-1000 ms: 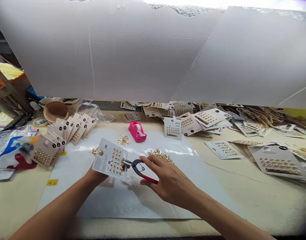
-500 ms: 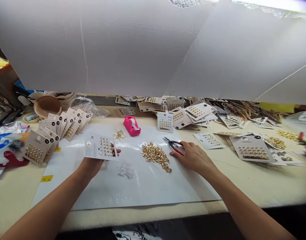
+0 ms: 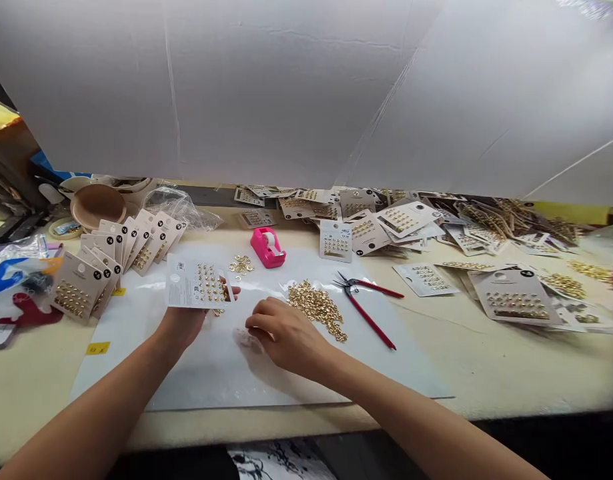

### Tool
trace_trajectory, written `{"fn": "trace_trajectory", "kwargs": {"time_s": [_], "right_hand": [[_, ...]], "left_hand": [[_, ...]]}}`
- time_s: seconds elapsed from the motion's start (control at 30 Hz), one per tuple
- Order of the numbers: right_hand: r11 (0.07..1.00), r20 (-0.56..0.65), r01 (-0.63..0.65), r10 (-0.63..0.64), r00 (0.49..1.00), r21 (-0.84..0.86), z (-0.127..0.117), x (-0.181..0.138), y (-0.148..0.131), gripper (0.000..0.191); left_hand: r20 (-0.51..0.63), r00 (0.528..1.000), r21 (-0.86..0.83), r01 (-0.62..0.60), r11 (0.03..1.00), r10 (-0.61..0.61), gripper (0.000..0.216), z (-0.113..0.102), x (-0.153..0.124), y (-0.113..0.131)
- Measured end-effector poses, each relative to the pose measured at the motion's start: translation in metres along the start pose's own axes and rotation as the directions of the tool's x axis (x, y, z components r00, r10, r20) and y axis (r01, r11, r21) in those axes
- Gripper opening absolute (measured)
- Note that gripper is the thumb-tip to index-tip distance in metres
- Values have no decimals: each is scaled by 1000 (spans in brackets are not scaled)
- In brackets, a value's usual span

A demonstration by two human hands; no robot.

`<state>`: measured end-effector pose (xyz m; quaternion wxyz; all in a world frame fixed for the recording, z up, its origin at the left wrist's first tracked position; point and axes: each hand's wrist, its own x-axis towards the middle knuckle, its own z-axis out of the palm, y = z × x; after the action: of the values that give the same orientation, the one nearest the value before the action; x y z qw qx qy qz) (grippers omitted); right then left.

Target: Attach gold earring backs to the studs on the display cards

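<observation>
My left hand (image 3: 183,324) holds a white earring card (image 3: 199,284) with rows of gold studs, level above the white sheet (image 3: 226,380). My right hand (image 3: 286,337) rests on the sheet with its fingers curled down over a small patch of clear bits (image 3: 246,339); whether it grips any I cannot make out. A heap of loose gold earrings (image 3: 319,307) lies just right of that hand. The red-handled pliers (image 3: 369,303) lie open on the sheet further right, untouched.
A pink tape dispenser (image 3: 267,247) and a small cluster of gold rings (image 3: 241,265) sit behind the card. Fanned filled cards (image 3: 111,257) lie at the left, with bowls (image 3: 99,203) and bags behind. Many scattered cards (image 3: 411,227) cover the right side. A white board (image 3: 306,93) stands behind.
My right hand carried the pliers away from the card, set them down at the right, then came back to the clear bits near the card. The left hand has kept the card.
</observation>
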<state>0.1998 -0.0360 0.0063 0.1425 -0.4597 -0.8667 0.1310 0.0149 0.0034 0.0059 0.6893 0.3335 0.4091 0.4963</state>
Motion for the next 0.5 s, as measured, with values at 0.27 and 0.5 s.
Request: {"fn": "trace_trajectory", "kwargs": {"time_s": [0.27,0.5], "right_hand": [[990,254,-40,74,964,-135,7,30,-9,14],[993,250,-59,83,965,-103,0,34,-9,12]], "left_hand": [[-10,999,-67,-38,997,37,33,1,1,6],[21,998,-93,-53,994,55,32,-1,1,4]]}}
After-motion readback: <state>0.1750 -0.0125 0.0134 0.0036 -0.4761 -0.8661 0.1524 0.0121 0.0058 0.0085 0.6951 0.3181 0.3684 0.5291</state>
